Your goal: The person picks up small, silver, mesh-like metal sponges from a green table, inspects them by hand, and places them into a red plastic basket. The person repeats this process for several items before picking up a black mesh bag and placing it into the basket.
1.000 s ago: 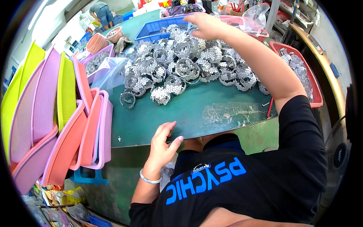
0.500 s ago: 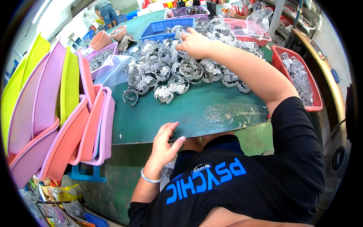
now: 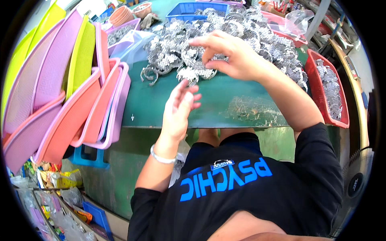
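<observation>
Your right hand (image 3: 231, 56) lay in the upper middle of the frame, fingers curled and pinched on the near edge of the heap of silvery metal rings (image 3: 225, 36), gripping one or more pieces there; how many you held cannot be told. Your left hand (image 3: 179, 108) hovered near the centre, palm open and fingers loosely spread, holding nothing, just below a small cluster of rings (image 3: 193, 74) at the heap's front. The heap covered the far part of the green work mat (image 3: 161, 108), running toward the upper right. A thin scatter of small metal bits (image 3: 253, 110) sat on the mat right of centre, under your right forearm. A red basket (image 3: 321, 92) with more silvery parts stood at the right edge. Pink and yellow-green trays (image 3: 60, 88) leaned stacked along the left side.
</observation>
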A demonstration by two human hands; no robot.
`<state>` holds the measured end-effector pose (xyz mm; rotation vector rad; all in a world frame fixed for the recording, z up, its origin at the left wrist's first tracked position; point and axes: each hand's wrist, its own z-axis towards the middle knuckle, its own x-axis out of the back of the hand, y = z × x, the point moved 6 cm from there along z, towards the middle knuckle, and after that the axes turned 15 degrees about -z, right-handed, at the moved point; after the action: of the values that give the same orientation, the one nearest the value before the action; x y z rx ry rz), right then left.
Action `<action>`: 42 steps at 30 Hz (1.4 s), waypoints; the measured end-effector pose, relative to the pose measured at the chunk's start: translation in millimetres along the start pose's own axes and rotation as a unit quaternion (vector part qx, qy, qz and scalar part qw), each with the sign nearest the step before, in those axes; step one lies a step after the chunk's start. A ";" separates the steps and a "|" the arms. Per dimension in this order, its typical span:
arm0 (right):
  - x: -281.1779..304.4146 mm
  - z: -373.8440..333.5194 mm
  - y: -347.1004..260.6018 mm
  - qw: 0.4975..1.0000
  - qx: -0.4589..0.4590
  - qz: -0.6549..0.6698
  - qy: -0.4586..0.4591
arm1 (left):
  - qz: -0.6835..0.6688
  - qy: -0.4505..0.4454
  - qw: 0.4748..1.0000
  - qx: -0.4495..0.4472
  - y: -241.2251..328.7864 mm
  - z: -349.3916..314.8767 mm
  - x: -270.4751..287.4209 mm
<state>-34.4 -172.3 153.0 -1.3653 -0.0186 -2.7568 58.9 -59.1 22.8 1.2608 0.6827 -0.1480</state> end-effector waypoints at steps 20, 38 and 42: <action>-41.8 -88.4 -21.0 0.958 -0.170 0.221 0.063 | -0.162 -0.092 0.982 -0.017 -5.7 -5.8 -41.8; -37.8 -91.6 -34.6 0.941 -0.192 0.252 0.120 | -0.394 -0.105 0.906 0.112 -28.7 -6.3 -27.2; -39.5 -92.2 -34.2 0.936 -0.198 0.264 0.125 | -0.408 -0.103 0.900 0.117 -29.8 -5.9 -26.6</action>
<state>-86.0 -139.7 66.3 -0.8801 0.8263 -2.5039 21.6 -70.2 12.0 1.0907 0.9948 -1.0680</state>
